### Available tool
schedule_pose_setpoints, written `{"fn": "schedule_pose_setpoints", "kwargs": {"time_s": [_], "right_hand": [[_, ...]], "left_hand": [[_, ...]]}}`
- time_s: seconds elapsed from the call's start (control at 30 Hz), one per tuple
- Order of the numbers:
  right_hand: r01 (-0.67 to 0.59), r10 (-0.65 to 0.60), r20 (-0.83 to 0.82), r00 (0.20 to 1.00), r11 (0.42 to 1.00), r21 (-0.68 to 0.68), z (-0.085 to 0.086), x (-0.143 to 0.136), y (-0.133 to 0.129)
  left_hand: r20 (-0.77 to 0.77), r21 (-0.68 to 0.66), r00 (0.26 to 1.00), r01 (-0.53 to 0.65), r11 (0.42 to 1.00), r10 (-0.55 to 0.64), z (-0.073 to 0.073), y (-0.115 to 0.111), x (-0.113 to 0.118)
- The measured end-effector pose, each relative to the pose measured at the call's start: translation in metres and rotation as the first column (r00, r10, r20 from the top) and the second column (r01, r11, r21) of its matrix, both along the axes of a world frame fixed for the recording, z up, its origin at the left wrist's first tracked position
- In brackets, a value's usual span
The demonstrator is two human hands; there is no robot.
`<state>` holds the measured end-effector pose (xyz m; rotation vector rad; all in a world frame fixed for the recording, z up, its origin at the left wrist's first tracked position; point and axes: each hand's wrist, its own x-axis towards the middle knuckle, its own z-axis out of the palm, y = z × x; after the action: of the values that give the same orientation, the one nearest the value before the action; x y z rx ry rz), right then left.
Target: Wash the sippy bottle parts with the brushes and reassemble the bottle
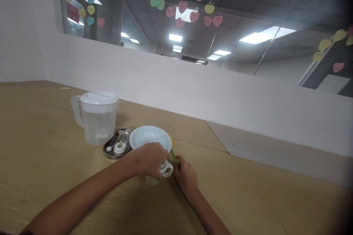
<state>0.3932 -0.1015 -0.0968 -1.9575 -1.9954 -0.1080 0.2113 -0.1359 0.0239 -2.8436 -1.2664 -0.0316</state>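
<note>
The left hand [153,157] grips from above, fingers closed around a translucent plastic bottle with a white loop handle [167,169]. The bottle is located directly in front of the white wall's side of the tan wood-grain tabletop [49,147], near a shallow round white bowl [148,132]. The right hand [187,177] is curled closed on the near end of a slim green-and-yellow implement [174,154], whose yellow tip lies just beside the bowl's right rim.

Left of the bowl is an oval dark metal tray [112,156] carrying small white and clear parts [119,148]. A translucent plastic pitcher with a white lid [99,125] stands farther left, toward the tabletop's far edge.

Possible faults: the bottle may slip or tip if the overhand grip loosens. The left knuckles, close to the bowl's near rim, may push it if raised carelessly. A sideways swing of the implement may knock the bowl.

Visibility limits: the left hand covers most of the bottle and part of the bowl. The implement's working end is probably a brush or scoop, but cannot be confirmed. The tabletop's near edge is out of frame.
</note>
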Motion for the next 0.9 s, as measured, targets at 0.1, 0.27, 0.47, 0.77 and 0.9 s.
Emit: {"fn": "schedule_pose_setpoints", "kwargs": {"time_s": [0.1,0.27,0.47,0.77,0.9], "right_hand": [[0.002,-0.001,0.021,1.000,1.000,-0.023,0.003,-0.001,-0.001],[0.045,-0.040,0.062,0.997,0.996,-0.078,0.009,-0.003,-0.003],[0.030,-0.020,0.087,0.996,0.993,-0.118,0.010,0.004,0.001],[-0.043,0.050,0.114,0.992,0.997,-0.066,0.012,0.011,0.004],[-0.136,0.170,-0.100,0.980,0.949,0.284,0.037,0.004,-0.011]], "left_hand": [[-0.029,-0.013,0.999,-0.027,1.000,0.027,-0.006,0.003,0.004],[-0.030,-0.018,0.996,-0.087,0.996,0.086,-0.014,0.009,0.007],[-0.066,-0.085,0.988,-0.142,0.986,0.136,-0.007,0.006,0.009],[0.410,-0.084,0.896,-0.147,0.986,0.169,0.037,0.039,-0.072],[0.710,0.063,0.699,-0.188,0.980,0.088,0.063,0.000,-0.099]]}}
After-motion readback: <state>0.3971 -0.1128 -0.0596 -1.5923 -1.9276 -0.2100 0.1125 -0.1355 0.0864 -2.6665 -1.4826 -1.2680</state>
